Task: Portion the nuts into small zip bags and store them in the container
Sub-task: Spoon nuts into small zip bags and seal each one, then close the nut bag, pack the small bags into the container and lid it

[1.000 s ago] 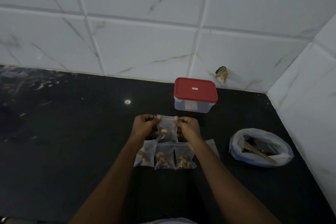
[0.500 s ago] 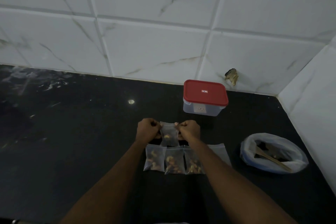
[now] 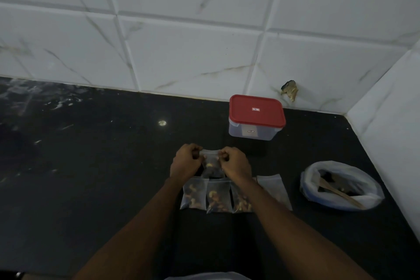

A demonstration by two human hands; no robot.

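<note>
Black counter (image 3: 91, 177) below white marble-veined wall tiles (image 3: 193, 52).

Domestic kitchen, by all visible signs. Dark polished stone countertop (image 3: 91, 177) set into a corner of white marble-look wall tiles (image 3: 193, 57) with grouted joints. Food storage container (image 3: 252, 135) with red lid (image 3: 245, 116) near the back wall. Nut-filled zip bags (image 3: 218, 198) laid flat on the counter; wooden spoon (image 3: 341, 194) inside a plastic bag (image 3: 368, 200) by the side wall.

Left hand (image 3: 185, 163), right hand (image 3: 235, 163) pinch zip bag (image 3: 211, 163) top corners.
</note>
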